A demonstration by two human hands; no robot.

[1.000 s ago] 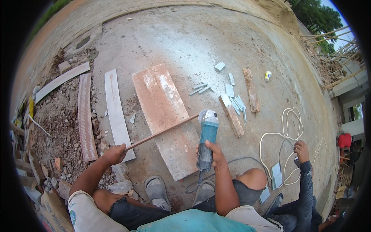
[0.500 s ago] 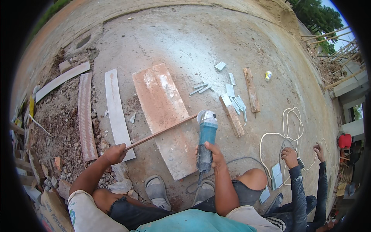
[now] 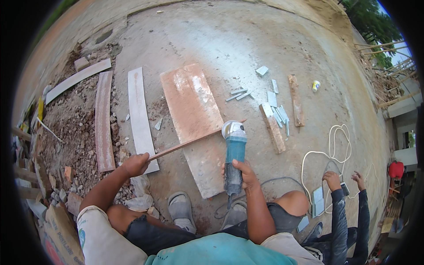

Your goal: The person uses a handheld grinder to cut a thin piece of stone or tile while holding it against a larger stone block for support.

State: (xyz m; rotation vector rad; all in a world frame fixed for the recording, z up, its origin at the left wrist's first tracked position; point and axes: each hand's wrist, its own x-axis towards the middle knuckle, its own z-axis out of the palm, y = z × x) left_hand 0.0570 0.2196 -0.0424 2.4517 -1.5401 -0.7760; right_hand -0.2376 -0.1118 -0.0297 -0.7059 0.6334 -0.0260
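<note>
My left hand (image 3: 136,164) is closed round the near end of a thin reddish-brown strip (image 3: 185,144), which slants up to the right above a flat slab. With my right hand (image 3: 246,176) I grip a teal angle grinder (image 3: 235,152) by its dark body, head pointing away from me. Its round disc (image 3: 227,129) overlaps the strip near the far end, and a short tip of the strip shows beyond the grinder head. Whether the disc touches or cuts the strip, I cannot tell. Under both lies the dusty, reddish slab (image 3: 187,99) on the ground.
Long pale strips (image 3: 142,115) lie left of the slab beside rubble (image 3: 79,132). Small light-blue tile pieces (image 3: 271,99) and wooden blocks (image 3: 297,100) are on the right. A white cable (image 3: 304,165) loops near another person's hands (image 3: 333,180). My sandalled foot (image 3: 180,206) is beside the slab.
The grinder has shifted slightly left along the strip, so the strip's tip now shows past its head. Both hands keep their hold. The whole view has shifted a little.
</note>
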